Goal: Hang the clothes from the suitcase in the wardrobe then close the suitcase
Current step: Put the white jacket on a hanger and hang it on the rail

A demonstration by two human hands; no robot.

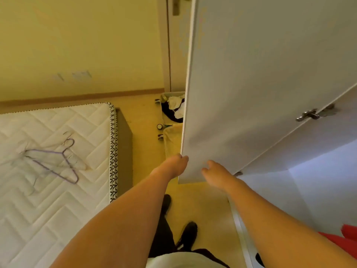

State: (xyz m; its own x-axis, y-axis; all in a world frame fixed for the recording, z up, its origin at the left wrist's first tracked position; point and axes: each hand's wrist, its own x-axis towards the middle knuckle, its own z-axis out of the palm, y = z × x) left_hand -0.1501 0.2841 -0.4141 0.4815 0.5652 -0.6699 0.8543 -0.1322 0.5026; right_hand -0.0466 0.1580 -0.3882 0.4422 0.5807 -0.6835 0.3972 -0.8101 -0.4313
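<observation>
**Inspector:** Status of the task?

**Assessor:** Incomplete, by my judgement. The suitcase (171, 115) lies open on the floor, half hidden behind the wardrobe door (251, 84), with dark and white clothes (174, 108) inside. Thin wire hangers (56, 161) lie unused on the quilted white mattress (48, 200).

**Inspector:** Hands?

**Assessor:** Left hand (173, 167) has fingers curled round the door's edge. Right hand (214, 172) rests against the door's smooth, flat white panel, fingers loosely bent, holding nothing. A red garment (345, 240) shows at the wardrobe's lower right.

Bare forearms, white top (173, 260), dark trousers (160, 238) (black shoes (188, 234))
</observation>
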